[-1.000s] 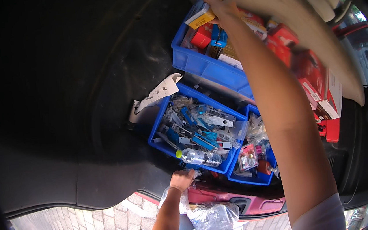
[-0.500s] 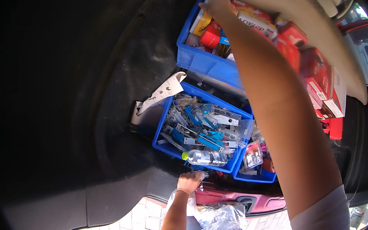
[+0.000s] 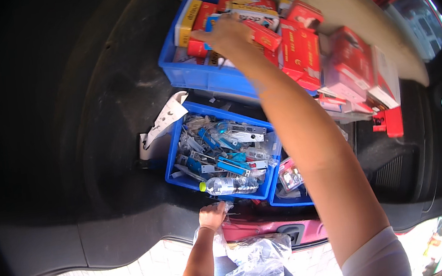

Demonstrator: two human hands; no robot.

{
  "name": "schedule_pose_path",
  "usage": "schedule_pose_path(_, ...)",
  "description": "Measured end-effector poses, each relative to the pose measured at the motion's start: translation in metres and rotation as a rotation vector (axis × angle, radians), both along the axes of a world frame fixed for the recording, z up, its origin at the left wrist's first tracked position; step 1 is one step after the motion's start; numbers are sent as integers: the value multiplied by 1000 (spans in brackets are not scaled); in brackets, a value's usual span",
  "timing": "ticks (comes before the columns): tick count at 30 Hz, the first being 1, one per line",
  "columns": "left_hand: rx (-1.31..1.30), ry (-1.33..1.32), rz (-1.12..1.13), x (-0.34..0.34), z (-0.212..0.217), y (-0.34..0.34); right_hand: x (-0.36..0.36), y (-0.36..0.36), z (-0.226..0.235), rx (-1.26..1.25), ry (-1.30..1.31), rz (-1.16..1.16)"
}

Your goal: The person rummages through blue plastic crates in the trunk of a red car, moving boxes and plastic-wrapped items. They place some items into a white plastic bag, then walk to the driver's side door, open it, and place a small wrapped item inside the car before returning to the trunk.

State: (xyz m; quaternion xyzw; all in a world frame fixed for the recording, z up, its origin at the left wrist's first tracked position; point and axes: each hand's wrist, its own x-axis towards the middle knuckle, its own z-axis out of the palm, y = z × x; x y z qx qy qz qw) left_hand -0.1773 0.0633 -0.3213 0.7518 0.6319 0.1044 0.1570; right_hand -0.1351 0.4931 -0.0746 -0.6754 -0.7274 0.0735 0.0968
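Note:
My right hand (image 3: 227, 33) reaches into the far blue crate (image 3: 210, 77), over red, blue and yellow boxes. Its thumb sticks out to the left, by a box with blue on it (image 3: 212, 22); the other fingers are blurred and partly hidden, so a grip cannot be made out. A yellow-and-white box (image 3: 188, 23) stands at that crate's left end. Low in the middle, my left hand (image 3: 212, 216) is closed on the gathered top of a clear plastic bag (image 3: 259, 256), which hangs down in front of me.
The nearer blue crate (image 3: 184, 183) holds bagged metal and blue hardware, with a water bottle (image 3: 231, 185) along its front. Beside it sits a smaller blue bin (image 3: 285, 202) with packaged parts. Red boxes (image 3: 349, 59) pile up at right. Torn white cardboard (image 3: 168, 116) stands left; the vehicle's sill (image 3: 272, 229) runs in front.
My right hand has left the yellow-and-white box at the crate's left end and moved right and nearer, over the neighbouring boxes. My left hand keeps its hold on the bag. The view has shifted.

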Motion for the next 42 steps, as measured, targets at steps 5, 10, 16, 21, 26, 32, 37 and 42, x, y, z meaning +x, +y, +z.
schedule_pose_path(5, 17, 21, -18, 10, -5, 9, -21, 44, 0, -238, -44, -57)
schedule_pose_path(10, -42, 23, -22, 10, 2, 11, -4, 44, -11, -318, 307, -156)
schedule_pose_path(16, -4, -12, -28, -3, 0, 7, 19, -43, -1, 155, 617, 179)
schedule_pose_path(21, -21, 8, -3, 1, -3, 5, 86, -41, 28, 344, 27, 127)
schedule_pose_path(26, 22, 9, -19, 16, 8, 16, 118, 21, -19, 361, -141, 11)
schedule_pose_path(32, 9, 62, -68, 44, -26, 28, 163, 36, -25, 375, 117, 119)
schedule_pose_path(37, -8, 158, 3, 33, -30, 18, 229, -60, -39, 632, 660, 202)
schedule_pose_path(42, 14, 99, -51, 64, -37, 29, 399, -185, -107, 520, 720, -297)
